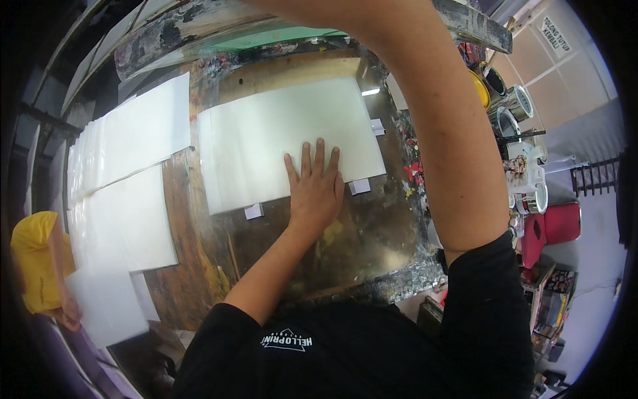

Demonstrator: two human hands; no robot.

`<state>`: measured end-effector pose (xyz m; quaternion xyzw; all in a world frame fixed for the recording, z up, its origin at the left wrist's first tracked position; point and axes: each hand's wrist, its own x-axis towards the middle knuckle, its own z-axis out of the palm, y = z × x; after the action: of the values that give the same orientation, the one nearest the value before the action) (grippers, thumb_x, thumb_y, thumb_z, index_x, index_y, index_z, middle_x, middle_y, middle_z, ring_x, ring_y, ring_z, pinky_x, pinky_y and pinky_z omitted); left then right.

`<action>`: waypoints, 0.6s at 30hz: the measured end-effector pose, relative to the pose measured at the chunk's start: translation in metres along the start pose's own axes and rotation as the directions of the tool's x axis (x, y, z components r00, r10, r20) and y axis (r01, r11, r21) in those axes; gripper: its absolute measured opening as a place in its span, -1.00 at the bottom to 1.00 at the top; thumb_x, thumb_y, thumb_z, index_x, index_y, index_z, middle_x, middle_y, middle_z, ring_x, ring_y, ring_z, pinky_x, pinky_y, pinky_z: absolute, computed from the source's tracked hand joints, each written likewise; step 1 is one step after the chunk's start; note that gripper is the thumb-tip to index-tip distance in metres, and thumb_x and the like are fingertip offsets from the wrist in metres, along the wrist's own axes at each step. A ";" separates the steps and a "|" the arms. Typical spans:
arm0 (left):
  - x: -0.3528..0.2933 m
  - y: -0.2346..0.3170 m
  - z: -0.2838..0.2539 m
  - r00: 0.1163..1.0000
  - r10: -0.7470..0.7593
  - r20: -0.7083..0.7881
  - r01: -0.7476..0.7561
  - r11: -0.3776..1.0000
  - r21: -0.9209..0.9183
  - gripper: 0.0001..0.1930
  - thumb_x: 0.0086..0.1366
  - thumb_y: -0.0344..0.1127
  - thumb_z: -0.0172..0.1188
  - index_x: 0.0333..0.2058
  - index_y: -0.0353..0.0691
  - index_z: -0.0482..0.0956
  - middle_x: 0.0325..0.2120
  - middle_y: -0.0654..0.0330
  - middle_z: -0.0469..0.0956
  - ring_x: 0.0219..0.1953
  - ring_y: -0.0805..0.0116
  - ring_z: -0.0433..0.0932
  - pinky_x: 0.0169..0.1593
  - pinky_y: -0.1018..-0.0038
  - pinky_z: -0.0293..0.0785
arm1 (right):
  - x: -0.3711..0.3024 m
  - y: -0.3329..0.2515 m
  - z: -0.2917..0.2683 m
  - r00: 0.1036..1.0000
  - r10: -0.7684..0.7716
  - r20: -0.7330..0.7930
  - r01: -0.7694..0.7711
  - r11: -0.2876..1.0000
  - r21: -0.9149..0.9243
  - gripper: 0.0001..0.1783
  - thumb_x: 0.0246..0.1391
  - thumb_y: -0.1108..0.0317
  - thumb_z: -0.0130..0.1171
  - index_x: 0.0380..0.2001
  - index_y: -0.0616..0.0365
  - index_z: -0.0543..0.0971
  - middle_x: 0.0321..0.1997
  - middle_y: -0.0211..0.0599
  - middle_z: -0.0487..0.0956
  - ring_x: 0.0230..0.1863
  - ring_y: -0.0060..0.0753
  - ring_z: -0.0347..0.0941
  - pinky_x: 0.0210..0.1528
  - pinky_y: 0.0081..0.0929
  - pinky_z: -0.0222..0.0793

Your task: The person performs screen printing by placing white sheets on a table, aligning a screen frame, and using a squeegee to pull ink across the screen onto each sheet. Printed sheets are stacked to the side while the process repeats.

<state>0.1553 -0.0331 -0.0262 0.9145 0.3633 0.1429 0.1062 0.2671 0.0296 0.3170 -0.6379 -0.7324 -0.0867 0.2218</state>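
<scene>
My left hand (316,189) lies flat, palm down and fingers spread, on the lower right part of a white sheet (266,139). The sheet rests on a glossy, paint-stained board (359,239). Small white tape tabs (253,211) stick out along its lower and right edges. My right forearm (445,133) reaches up and across the sheet toward the top of the picture. The right hand itself is cut off by the top edge, near a paint-crusted frame bar (199,33).
Stacks of white sheets (133,139) lie on the wooden table to the left, with more below them (126,219). Paint cans (508,106) crowd the right side, above a red object (561,223). Something yellow (33,259) sits at the far left.
</scene>
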 end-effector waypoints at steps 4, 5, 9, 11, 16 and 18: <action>-0.002 0.000 0.004 1.000 0.008 -0.010 -0.008 1.000 -0.026 -0.41 0.57 -0.11 -0.10 0.49 -0.12 0.29 0.55 -0.08 0.10 0.60 -0.21 -0.01 0.57 -0.30 -0.31 | 0.000 -0.007 0.009 0.993 0.082 -0.082 -0.086 0.995 -0.044 -0.01 0.37 -0.41 -0.10 -0.79 0.31 0.56 -0.69 0.04 0.55 -0.53 0.11 0.58 -0.30 0.00 0.52; -0.006 -0.003 0.008 1.000 -0.019 -0.024 0.019 1.000 -0.019 -0.41 0.56 -0.11 -0.09 0.49 -0.12 0.29 0.55 -0.08 0.11 0.60 -0.22 -0.01 0.58 -0.30 -0.31 | 0.003 -0.007 0.021 0.991 0.038 -0.130 -0.044 0.998 -0.038 -0.01 0.36 -0.42 -0.09 -0.78 0.31 0.56 -0.68 0.05 0.56 -0.52 0.12 0.58 -0.29 0.02 0.52; -0.005 0.001 0.006 0.995 0.016 -0.100 -0.017 1.000 -0.007 -0.40 0.56 -0.09 -0.02 0.48 -0.16 0.31 0.52 -0.08 0.16 0.56 -0.21 0.06 0.55 -0.29 -0.18 | -0.003 0.012 0.034 0.940 -0.083 -0.332 0.058 0.995 -0.084 -0.01 0.31 -0.47 -0.04 -0.76 0.33 0.59 -0.63 0.10 0.59 -0.46 0.16 0.61 -0.27 0.05 0.52; -0.002 -0.003 -0.002 0.969 0.021 -0.244 -0.009 0.999 0.050 -0.39 0.53 -0.13 0.09 0.47 -0.17 0.31 0.46 -0.10 0.29 0.49 -0.23 0.24 0.51 -0.23 0.05 | -0.004 0.008 0.037 0.926 -0.067 -0.372 0.029 0.994 -0.107 -0.02 0.28 -0.48 0.00 -0.73 0.33 0.61 -0.62 0.11 0.60 -0.42 0.15 0.63 -0.24 0.04 0.53; -0.010 -0.049 -0.126 0.827 -0.516 -0.223 0.087 0.510 -0.856 -0.15 0.32 -0.31 0.50 0.48 -0.36 0.24 0.10 -0.02 0.65 -0.03 0.19 0.72 0.04 0.33 0.66 | -0.042 -0.005 0.046 0.963 -0.072 -0.258 0.059 0.996 -0.060 -0.15 0.22 -0.44 0.14 -0.60 0.26 0.63 -0.60 -0.04 0.59 -0.43 0.04 0.58 -0.24 -0.06 0.41; -0.017 -0.069 -0.161 0.882 -0.393 -0.260 -0.181 0.226 -0.957 -0.09 0.29 -0.35 0.53 0.48 -0.41 0.20 0.09 -0.04 0.64 -0.06 0.41 0.69 -0.02 0.47 0.65 | -0.079 -0.001 0.078 0.904 -0.154 -0.398 0.084 0.979 -0.186 -0.28 0.16 -0.38 0.27 -0.46 0.20 0.63 -0.53 -0.12 0.58 -0.38 0.06 0.54 -0.23 -0.09 0.33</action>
<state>0.0454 0.0186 0.1007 0.5593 0.2727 0.5363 0.5703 0.2568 -0.0093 0.2138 -0.5754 -0.6974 -0.2923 0.3115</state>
